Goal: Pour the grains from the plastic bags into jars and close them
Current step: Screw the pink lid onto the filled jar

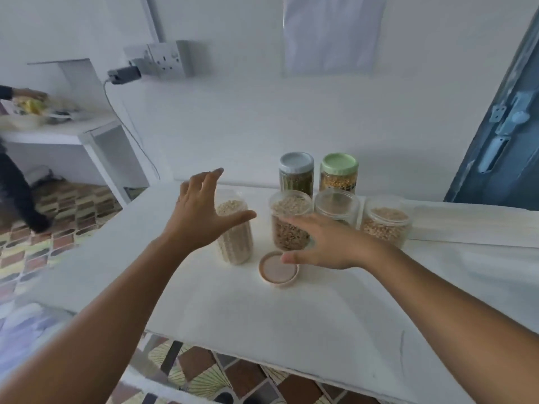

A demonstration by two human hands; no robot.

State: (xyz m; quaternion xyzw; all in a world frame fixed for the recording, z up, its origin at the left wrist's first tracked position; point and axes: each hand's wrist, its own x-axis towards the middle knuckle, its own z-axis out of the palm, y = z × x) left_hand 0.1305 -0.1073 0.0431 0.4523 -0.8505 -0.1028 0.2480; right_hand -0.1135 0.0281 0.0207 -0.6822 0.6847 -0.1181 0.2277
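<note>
Round pink lid (278,272) flat on white table (291,316), near edge. Right hand (323,243) over it, fingers spread, holding nothing. Left hand (201,217) up, fingers wide apart, partly hiding tall clear jar (236,240) of pale grain. Open brown-grain jar (290,223) beside. Farther back, grey-lidded jar (296,174) and green-lidded jar (339,173).

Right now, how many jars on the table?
6. Back row: grey-lidded jar, green-lidded jar. Front row, left to right: tall jar, brown-grain jar, empty-looking jar, right jar. None seem hidden.
</note>
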